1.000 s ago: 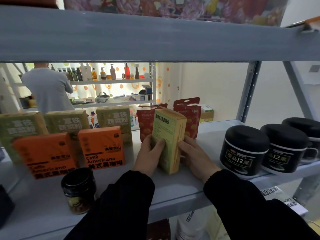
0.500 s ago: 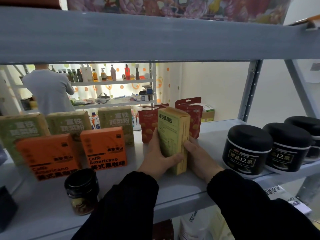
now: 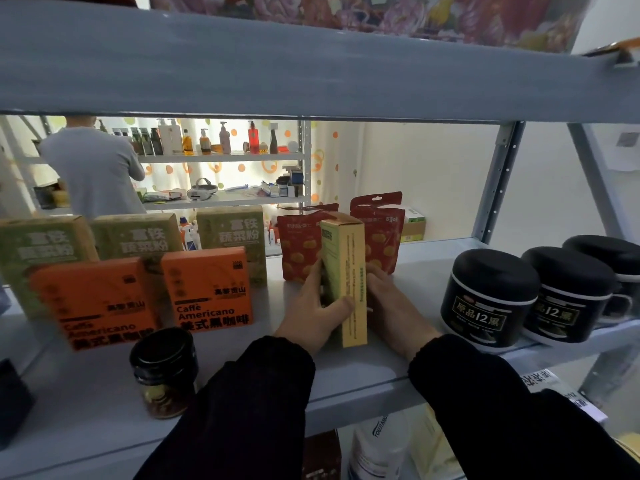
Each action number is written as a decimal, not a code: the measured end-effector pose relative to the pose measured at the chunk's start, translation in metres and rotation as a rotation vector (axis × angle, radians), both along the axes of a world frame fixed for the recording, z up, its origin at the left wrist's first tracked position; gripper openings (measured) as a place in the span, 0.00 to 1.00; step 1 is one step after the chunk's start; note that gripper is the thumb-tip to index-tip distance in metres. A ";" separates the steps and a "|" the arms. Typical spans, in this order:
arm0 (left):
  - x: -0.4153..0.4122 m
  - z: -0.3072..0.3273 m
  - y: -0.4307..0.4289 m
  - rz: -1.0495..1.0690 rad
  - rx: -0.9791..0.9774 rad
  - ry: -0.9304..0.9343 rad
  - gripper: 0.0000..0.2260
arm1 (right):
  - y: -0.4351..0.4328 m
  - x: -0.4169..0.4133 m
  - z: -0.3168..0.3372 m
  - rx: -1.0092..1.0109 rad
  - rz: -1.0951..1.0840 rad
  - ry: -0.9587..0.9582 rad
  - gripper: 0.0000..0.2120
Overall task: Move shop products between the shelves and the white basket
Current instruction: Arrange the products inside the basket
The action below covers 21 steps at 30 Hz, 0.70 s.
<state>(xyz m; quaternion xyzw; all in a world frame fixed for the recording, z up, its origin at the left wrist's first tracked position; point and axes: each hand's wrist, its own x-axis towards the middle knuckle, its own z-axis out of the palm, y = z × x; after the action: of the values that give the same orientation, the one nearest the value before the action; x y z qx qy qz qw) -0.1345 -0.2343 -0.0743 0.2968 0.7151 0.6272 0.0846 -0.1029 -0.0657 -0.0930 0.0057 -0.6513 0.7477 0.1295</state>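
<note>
A yellow-green box stands upright on the grey shelf, its narrow side turned to me. My left hand grips its left face, the thumb curled across the front edge. My right hand lies against its right side, fingers hidden behind the box. Two red pouches stand just behind it. The white basket is not in view.
Left of the box stand two orange coffee boxes, three green boxes behind them, and a dark jar near the front edge. Black tubs line the right. A person in grey stands at a far shelf.
The box has been turned so its narrow side now faces me, and it has slid slightly right. My left thumb has wrapped over its front edge.
</note>
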 end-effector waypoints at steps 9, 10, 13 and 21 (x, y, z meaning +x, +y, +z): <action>0.014 -0.003 -0.010 -0.064 0.040 -0.082 0.22 | -0.012 0.012 0.006 0.098 0.005 -0.078 0.27; 0.017 -0.003 -0.010 -0.058 0.038 -0.104 0.19 | -0.016 0.017 0.007 0.104 -0.001 -0.080 0.26; 0.032 0.001 -0.013 -0.080 0.052 -0.122 0.13 | -0.024 0.038 0.006 0.057 -0.121 -0.042 0.30; 0.099 -0.024 -0.028 -0.128 0.082 -0.120 0.14 | -0.014 0.166 -0.009 -0.044 -0.206 0.004 0.25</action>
<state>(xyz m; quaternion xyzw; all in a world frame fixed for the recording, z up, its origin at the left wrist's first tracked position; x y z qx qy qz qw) -0.0355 -0.2626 -0.0980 0.3070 0.6622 0.6657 0.1550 0.0634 -0.0801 -0.1021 -0.0626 -0.6315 0.7445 0.2074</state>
